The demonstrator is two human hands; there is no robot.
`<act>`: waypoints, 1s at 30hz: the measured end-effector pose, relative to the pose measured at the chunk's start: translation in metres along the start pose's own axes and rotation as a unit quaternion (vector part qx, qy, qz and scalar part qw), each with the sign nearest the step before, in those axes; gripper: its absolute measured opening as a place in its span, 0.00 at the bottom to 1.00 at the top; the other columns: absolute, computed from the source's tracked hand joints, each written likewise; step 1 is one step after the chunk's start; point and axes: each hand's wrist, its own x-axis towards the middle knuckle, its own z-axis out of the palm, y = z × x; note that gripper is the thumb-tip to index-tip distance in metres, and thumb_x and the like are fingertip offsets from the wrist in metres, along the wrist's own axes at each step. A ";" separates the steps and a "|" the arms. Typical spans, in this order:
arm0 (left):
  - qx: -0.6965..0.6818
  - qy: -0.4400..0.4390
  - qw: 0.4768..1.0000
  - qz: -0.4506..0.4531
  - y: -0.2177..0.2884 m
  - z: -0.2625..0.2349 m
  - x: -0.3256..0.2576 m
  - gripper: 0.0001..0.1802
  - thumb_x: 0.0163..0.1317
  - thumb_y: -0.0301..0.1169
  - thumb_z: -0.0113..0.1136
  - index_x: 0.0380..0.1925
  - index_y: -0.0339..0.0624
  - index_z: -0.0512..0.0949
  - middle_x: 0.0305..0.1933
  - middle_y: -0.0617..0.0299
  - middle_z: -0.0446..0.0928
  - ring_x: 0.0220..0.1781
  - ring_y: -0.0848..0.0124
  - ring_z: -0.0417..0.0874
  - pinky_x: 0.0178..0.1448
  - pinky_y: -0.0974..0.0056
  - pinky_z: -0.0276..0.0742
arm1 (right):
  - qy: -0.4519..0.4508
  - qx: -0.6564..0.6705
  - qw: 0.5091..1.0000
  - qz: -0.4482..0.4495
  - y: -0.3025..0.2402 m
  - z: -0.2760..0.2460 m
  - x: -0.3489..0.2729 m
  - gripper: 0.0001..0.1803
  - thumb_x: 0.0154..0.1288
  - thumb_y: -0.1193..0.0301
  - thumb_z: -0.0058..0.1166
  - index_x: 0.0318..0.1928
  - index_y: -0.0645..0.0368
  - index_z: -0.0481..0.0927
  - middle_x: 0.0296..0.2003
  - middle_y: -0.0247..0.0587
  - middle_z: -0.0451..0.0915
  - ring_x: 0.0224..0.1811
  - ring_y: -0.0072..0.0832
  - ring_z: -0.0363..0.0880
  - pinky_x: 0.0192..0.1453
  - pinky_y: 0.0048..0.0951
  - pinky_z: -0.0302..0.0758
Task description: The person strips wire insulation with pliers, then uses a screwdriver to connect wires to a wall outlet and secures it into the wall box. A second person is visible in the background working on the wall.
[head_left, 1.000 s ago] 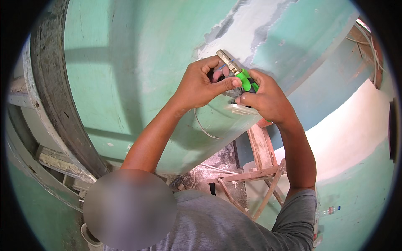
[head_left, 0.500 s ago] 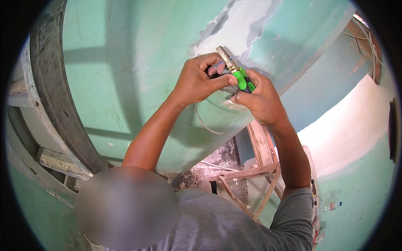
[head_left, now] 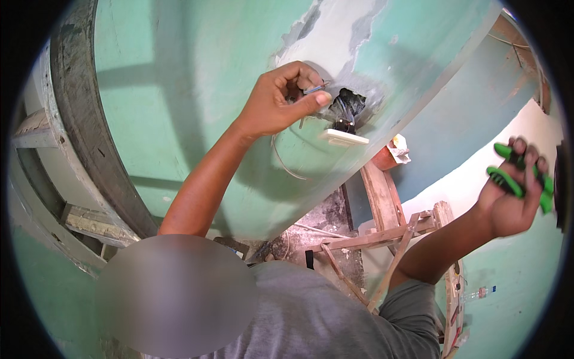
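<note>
My left hand [head_left: 281, 102] is raised against the green wall, thumb and fingers pinching a thin bluish electrical wire [head_left: 314, 90] whose end looks bare. Just right of it is a rough hole [head_left: 349, 102] in the wall, with dark wires coming out. A white faceplate [head_left: 345, 137] with a black back hangs from these wires, tilted, below the hole. Far out to the right, away from the wall, my right hand [head_left: 511, 197] is closed around pliers [head_left: 508, 181] with green and black handles. The jaws of the pliers are hidden near the picture's edge.
A wooden trestle [head_left: 376, 239] stands below, with an orange container [head_left: 385, 157] by its upper end. A thin cable [head_left: 281, 161] droops down the wall. Heavy grey framing [head_left: 84, 119] curves up the left side. A plastic bottle [head_left: 478, 294] is at lower right.
My right hand has swung from the wall out to the far right with the pliers. The left hand keeps the wire near the wall. The hole and hanging faceplate are now uncovered.
</note>
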 end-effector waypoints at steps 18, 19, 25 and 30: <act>0.404 -0.064 0.869 0.279 -0.003 -0.030 -0.027 0.22 0.58 0.26 0.74 0.54 0.55 0.90 0.51 0.66 0.88 0.49 0.64 0.89 0.52 0.62 0.88 | 0.282 0.199 0.603 0.719 0.048 -0.061 -0.376 0.11 0.61 0.69 0.56 0.43 0.60 0.77 0.38 0.45 0.79 0.42 0.42 0.79 0.50 0.48 0.80; 0.436 -0.074 0.847 0.294 -0.002 -0.031 -0.025 0.22 0.59 0.27 0.72 0.54 0.57 0.90 0.53 0.68 0.88 0.48 0.65 0.89 0.51 0.63 0.89 | 0.250 0.198 0.592 0.740 0.041 -0.059 -0.386 0.12 0.62 0.69 0.56 0.45 0.60 0.77 0.38 0.45 0.79 0.43 0.42 0.80 0.51 0.47 0.80; 0.553 -0.148 0.771 0.279 0.013 -0.033 -0.017 0.22 0.61 0.34 0.65 0.56 0.64 0.87 0.61 0.79 0.87 0.42 0.70 0.89 0.42 0.67 0.87 | 0.186 0.172 0.552 0.795 0.012 -0.034 -0.411 0.18 0.64 0.70 0.56 0.54 0.60 0.76 0.41 0.45 0.81 0.45 0.41 0.82 0.54 0.44 0.80; 0.571 -0.129 0.762 0.276 0.008 -0.028 -0.008 0.21 0.60 0.35 0.68 0.56 0.62 0.85 0.63 0.82 0.86 0.40 0.72 0.89 0.40 0.67 0.86 | 0.063 0.089 0.653 0.749 0.006 -0.032 -0.393 0.22 0.63 0.74 0.55 0.59 0.59 0.75 0.44 0.44 0.82 0.46 0.35 0.82 0.52 0.36 0.80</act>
